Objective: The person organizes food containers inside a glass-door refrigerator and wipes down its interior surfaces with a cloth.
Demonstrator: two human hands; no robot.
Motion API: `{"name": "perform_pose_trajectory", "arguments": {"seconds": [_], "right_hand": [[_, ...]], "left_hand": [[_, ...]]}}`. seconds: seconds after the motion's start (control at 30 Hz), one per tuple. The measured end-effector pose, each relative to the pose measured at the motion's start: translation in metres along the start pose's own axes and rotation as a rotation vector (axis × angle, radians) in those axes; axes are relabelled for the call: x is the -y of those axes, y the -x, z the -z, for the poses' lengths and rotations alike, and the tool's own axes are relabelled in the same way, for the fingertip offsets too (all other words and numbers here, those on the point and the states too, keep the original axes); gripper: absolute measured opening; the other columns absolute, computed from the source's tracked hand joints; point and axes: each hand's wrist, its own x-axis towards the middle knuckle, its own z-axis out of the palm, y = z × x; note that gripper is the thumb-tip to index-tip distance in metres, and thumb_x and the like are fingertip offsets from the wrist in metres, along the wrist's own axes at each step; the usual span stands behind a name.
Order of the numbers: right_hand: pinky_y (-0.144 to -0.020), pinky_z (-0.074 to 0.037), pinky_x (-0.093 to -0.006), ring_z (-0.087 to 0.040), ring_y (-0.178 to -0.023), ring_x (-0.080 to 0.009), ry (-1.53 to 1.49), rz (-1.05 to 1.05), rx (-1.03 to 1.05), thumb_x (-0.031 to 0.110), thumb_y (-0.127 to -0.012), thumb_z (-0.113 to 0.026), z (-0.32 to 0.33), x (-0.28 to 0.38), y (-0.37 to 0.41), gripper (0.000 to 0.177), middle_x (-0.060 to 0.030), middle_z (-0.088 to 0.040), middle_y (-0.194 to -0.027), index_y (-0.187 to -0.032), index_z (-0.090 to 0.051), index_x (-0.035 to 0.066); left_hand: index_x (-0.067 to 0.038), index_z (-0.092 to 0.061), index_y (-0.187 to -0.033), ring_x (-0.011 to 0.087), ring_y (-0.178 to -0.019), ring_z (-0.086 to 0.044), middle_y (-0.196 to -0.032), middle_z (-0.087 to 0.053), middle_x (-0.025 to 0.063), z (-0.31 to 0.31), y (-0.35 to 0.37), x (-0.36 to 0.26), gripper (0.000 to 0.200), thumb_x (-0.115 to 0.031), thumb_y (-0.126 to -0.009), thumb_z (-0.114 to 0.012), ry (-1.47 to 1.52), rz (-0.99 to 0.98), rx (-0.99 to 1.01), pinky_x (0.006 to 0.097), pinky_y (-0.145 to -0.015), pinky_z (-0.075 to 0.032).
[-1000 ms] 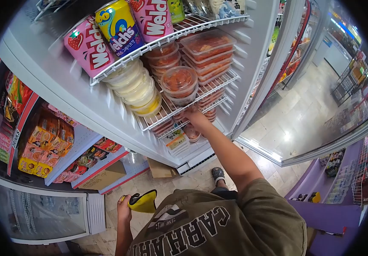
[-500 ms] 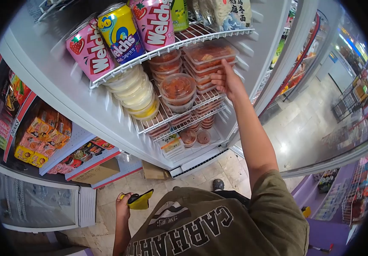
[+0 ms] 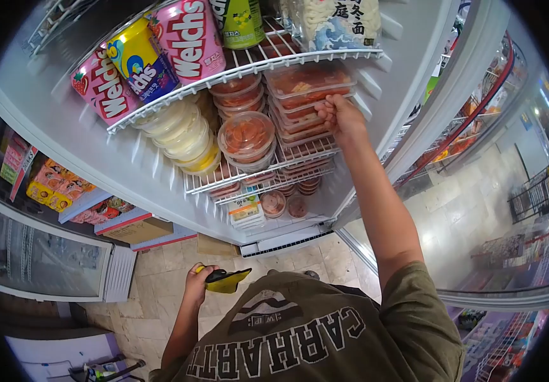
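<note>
Rectangular containers; right hand at their edge

Right arm: stretched forward
Right hand: raised, partly curled
Left forearm: lowered
Left hand: curled in a grip

Pink Welch's cans (a yellow-and-blue can between), cardboard box, tiled floor

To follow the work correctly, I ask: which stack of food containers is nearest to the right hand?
The stack of rectangular, red-filled containers, just beside the right hand; the tub stacks left of it are round and farther away.
</note>
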Motion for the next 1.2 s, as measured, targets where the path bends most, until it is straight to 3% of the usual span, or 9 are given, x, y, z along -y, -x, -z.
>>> {"name": "perform_pose_trajectory", "arguments": {"seconds": [0.2,0.43,0.53,0.73,0.9,0.97,1.07,1.2], "right_hand": [[-0.046,-0.037,-0.0237,-0.055,-0.059,-0.0093,-0.023,0.039,-0.011,0.021,-0.086,-0.055,0.002,-0.011,0.035,0.013,-0.0052,-0.065,-0.077,-0.087,-0.055,0.009],[-0.044,-0.039,-0.0203,-0.056,-0.057,-0.0089,0.021,-0.075,0.069,0.03,-0.086,-0.057,0.01,-0.008,0.042,0.023,-0.0073,-0.066,-0.081,-0.088,-0.054,0.007],[-0.044,-0.04,-0.0188,-0.058,-0.059,-0.0094,0.001,-0.2,0.123,0.031,-0.087,-0.057,0.017,-0.016,0.042,0.027,-0.0096,-0.067,-0.085,-0.091,-0.054,0.005],[-0.045,-0.042,-0.0185,-0.06,-0.063,-0.0099,-0.094,-0.146,0.317,0.029,-0.087,-0.058,0.028,-0.032,0.018,0.027,-0.0101,-0.067,-0.088,-0.094,-0.056,0.003],[-0.049,-0.042,-0.0192,-0.059,-0.062,-0.0085,0.036,-0.131,0.215,0.024,-0.085,-0.061,0.018,-0.024,0.017,0.02,-0.0088,-0.067,-0.086,-0.089,-0.057,0.005],[-0.047,-0.04,-0.0196,-0.058,-0.061,-0.0082,-0.053,-0.082,0.201,0.021,-0.084,-0.061,0.016,-0.034,0.004,0.017,-0.0081,-0.067,-0.081,-0.086,-0.057,0.005],[-0.047,-0.04,-0.02,-0.057,-0.061,-0.0077,-0.18,-0.008,0.105,0.017,-0.084,-0.059,0.012,-0.041,0.001,0.011,-0.0053,-0.065,-0.074,-0.082,-0.055,0.007],[-0.048,-0.04,-0.0203,-0.054,-0.057,-0.0081,-0.146,-0.031,0.02,0.015,-0.082,-0.056,0.013,-0.036,0.033,0.008,-0.0023,-0.06,-0.07,-0.079,-0.054,0.008]], "left_hand": [[-0.008,-0.045,-0.073,0.0199,-0.071,-0.063,-0.085,-0.065,0.0157,-0.028,0.014,0.005,0.014,-0.002,-0.08,-0.055,0.044,-0.027,-0.017,0.0303,-0.069,-0.05],[-0.01,-0.044,-0.075,0.0173,-0.062,-0.058,-0.086,-0.063,0.0171,-0.027,0.041,0.017,0.015,0.0,-0.078,-0.055,0.133,-0.053,-0.06,0.0278,-0.062,-0.049],[-0.01,-0.044,-0.076,0.0159,-0.061,-0.055,-0.086,-0.062,0.0163,-0.027,0.051,0.024,0.015,0.0,-0.078,-0.054,0.141,-0.064,-0.082,0.0261,-0.06,-0.048],[-0.01,-0.044,-0.077,0.0143,-0.061,-0.054,-0.087,-0.061,0.0156,-0.023,0.059,0.031,0.013,0.001,-0.077,-0.051,0.114,-0.066,-0.11,0.0257,-0.062,-0.046],[-0.01,-0.044,-0.077,0.0154,-0.062,-0.053,-0.086,-0.061,0.0148,-0.032,0.065,0.038,0.011,0.0,-0.076,-0.05,0.13,-0.062,-0.098,0.0276,-0.063,-0.045],[-0.01,-0.044,-0.077,0.0156,-0.064,-0.056,-0.087,-0.062,0.0145,-0.03,0.066,0.039,0.013,0.003,-0.076,-0.049,0.143,-0.06,-0.074,0.028,-0.068,-0.048],[-0.01,-0.043,-0.078,0.0217,-0.078,-0.061,-0.086,-0.062,0.0131,-0.027,0.069,0.043,0.017,0.006,-0.072,-0.045,0.181,-0.097,-0.048,0.033,-0.077,-0.048],[-0.009,-0.045,-0.082,0.0231,-0.079,-0.061,-0.084,-0.062,0.0129,-0.039,0.077,0.032,0.02,0.006,-0.07,-0.043,0.219,-0.141,-0.08,0.0359,-0.08,-0.047]]}}
